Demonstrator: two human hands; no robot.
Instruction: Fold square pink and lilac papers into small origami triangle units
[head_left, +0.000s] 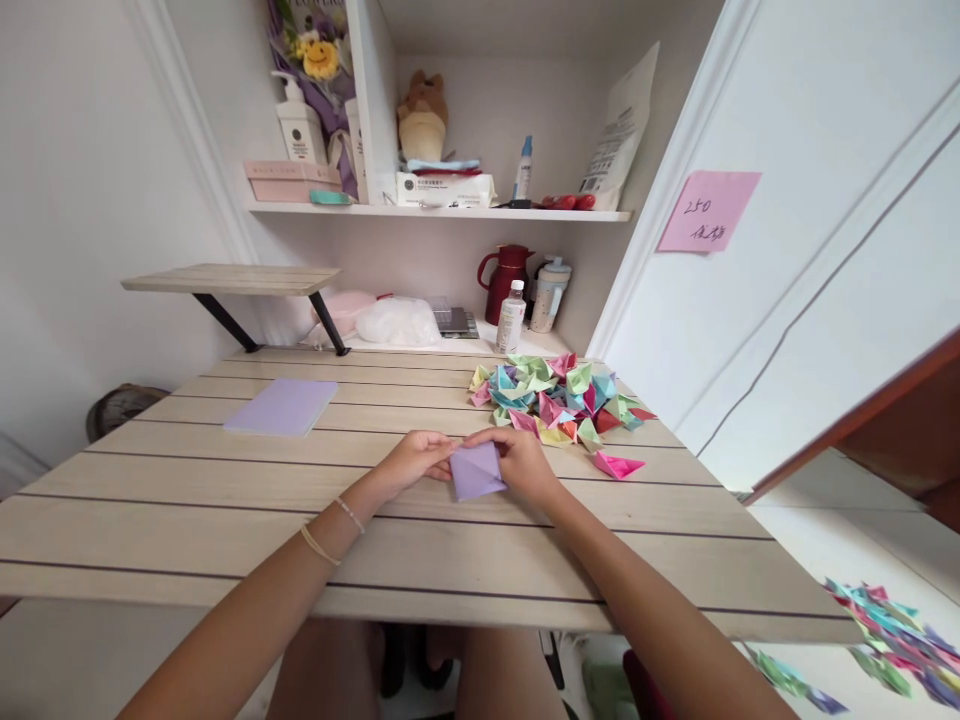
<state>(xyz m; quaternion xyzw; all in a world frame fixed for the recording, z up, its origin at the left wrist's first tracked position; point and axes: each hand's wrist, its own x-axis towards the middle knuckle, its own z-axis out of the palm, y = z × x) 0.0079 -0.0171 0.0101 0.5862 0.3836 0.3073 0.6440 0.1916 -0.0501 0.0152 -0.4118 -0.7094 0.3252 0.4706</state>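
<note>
A slatted wooden table (187,505) fills most of the view, backed by a white shelving unit (487,110). A heap of coloured paper boats (555,395) lies on the table's far right. Above, a purple-wrapped bouquet (319,75) carries lettering, cut by the top edge, that seems to read "FLOWERS"; the print on the pale bag (621,125) at the shelf's right end is too small to read. The person's right hand (523,462) has thumb and fingers closed on the right edge of a folded lilac paper, while the left hand (412,460) pinches its left edge. A lilac paper stack (281,407) lies on the table to the left. On the shelf, the white pump bottle (301,130) and the white pack (444,190) bear round dark emblems over illegible text. The pink note (709,210) on the wall is handwritten "250", with characters beneath that cannot be made out. Smallest is the folded lilac paper (478,472) itself, near the table's middle between both hands.
</note>
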